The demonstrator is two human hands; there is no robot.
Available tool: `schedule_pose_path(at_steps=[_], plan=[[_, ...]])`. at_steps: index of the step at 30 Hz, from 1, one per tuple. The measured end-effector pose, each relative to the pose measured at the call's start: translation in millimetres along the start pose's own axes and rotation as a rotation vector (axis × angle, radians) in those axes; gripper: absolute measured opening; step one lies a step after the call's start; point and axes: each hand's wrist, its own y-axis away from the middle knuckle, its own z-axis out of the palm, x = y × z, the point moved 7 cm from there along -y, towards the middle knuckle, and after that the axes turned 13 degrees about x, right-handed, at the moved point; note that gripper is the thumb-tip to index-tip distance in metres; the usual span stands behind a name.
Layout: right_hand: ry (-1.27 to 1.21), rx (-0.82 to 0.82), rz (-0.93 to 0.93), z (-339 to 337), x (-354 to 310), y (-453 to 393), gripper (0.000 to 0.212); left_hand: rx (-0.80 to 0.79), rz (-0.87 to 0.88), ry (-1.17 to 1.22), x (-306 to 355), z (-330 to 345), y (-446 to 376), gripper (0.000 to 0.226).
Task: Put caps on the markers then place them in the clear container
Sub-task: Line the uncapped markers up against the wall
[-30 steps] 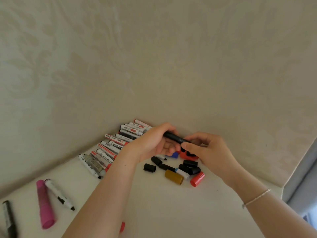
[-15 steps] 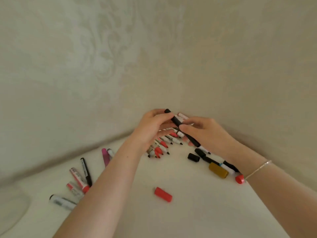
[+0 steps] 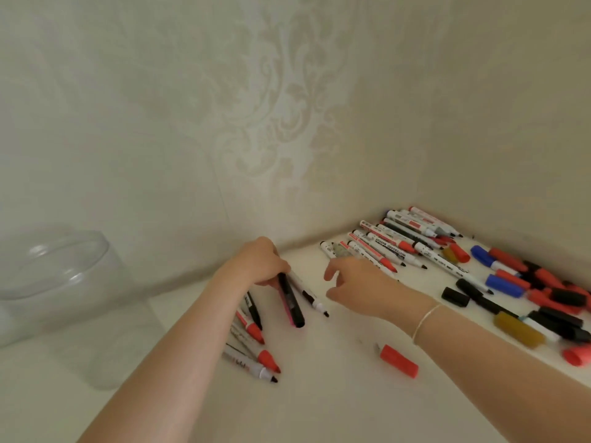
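My left hand (image 3: pixel 260 262) grips the upper end of a capped black marker (image 3: pixel 291 303), whose lower end lies on the white table beside a pink marker (image 3: pixel 285 306) and a white uncapped marker (image 3: pixel 309 296). My right hand (image 3: pixel 351 279) hovers just right of them, fingers loosely bent and holding nothing. The clear container (image 3: pixel 60 282) stands at the far left against the wall. Several uncapped markers (image 3: pixel 396 243) lie in a row in the back right corner. Loose caps (image 3: pixel 543 292) in black, red and blue are piled at the right.
A few more markers (image 3: pixel 252 346) lie under my left forearm. A single red cap (image 3: pixel 399 361) lies alone near my right wrist. A mustard-yellow cap (image 3: pixel 516 329) sits by the cap pile. Patterned walls close in the table's back and right sides.
The view swung left, bringing the container into sight. My left hand carried the black marker down to the table by the pink marker. My right hand let go of it.
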Motion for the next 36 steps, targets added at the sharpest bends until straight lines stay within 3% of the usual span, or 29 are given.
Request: schedule_pose_path(at_steps=[8, 12, 18, 20, 23, 26, 29, 31, 34, 36], plan=[[0.114, -0.009, -0.002, 34, -29, -24, 0.023, 0.085, 0.065, -0.119, -7, 4, -12, 0.022], [0.193, -0.037, 0.04, 23, -20, -25, 0.002, 0.139, 0.065, -0.215, -16, -2, -17, 0.022], [0.089, -0.004, 0.136, -1, 9, -22, 0.01, 0.089, 0.046, -0.143, -15, 6, -22, 0.016], [0.047, 0.025, 0.15, -6, 15, -20, 0.028, 0.076, 0.078, -0.144, -5, 13, -22, 0.013], [-0.056, 0.07, 0.15, -19, 17, -13, 0.006, 0.067, 0.14, -0.231, 11, 23, -22, 0.019], [-0.242, 0.094, 0.184, -40, 23, -8, 0.027, 0.106, 0.189, -0.433, 30, 24, -19, 0.026], [-0.426, 0.179, 0.288, -72, 43, -6, 0.028, 0.254, 0.302, -0.585, 67, 20, -4, 0.027], [-0.52, 0.264, 0.371, -94, 62, -4, 0.022, 0.285, 0.487, -0.426, 101, 30, 11, 0.025], [-0.734, 0.37, 0.476, -120, 86, 5, 0.011, 0.066, 0.758, -0.093, 148, 66, 45, 0.021], [-0.886, 0.428, 0.546, -131, 100, 13, 0.009, -0.083, 0.859, -0.074, 166, 100, 64, 0.028]])
